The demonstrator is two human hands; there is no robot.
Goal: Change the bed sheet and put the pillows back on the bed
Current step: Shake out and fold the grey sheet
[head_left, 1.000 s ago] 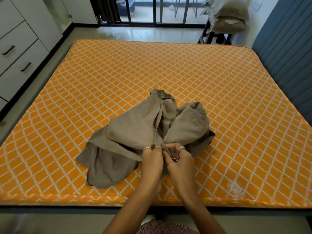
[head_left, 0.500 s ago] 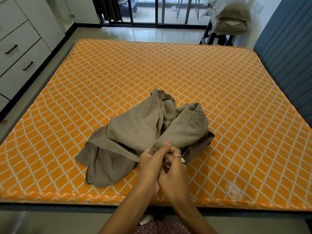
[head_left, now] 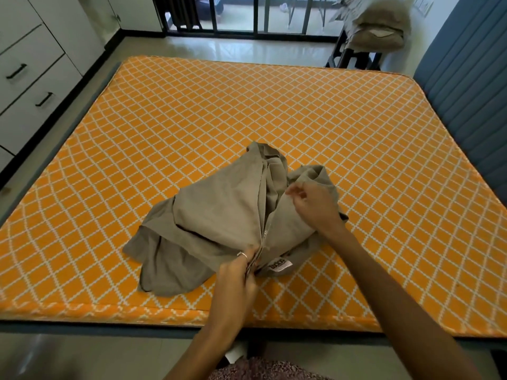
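Note:
A crumpled taupe bed sheet (head_left: 219,212) lies bunched on the near middle of the bare orange mattress (head_left: 192,111) with its white diamond pattern. My left hand (head_left: 240,272) pinches the sheet's near edge beside a white label (head_left: 280,265). My right hand (head_left: 312,205) is farther in, on the sheet's right fold, with fingers curled around the cloth. Taupe pillows (head_left: 381,28) are piled on a dark stand beyond the far right corner of the bed.
White drawers (head_left: 30,86) line the left wall, with a strip of floor between them and the bed. A blue padded headboard (head_left: 472,86) runs along the right side. A glass balcony door (head_left: 247,15) is at the far end.
My hands were together at the sheet's near edge. The right hand has moved away and farther in along the right fold; the left stays at the edge. The label has come into sight.

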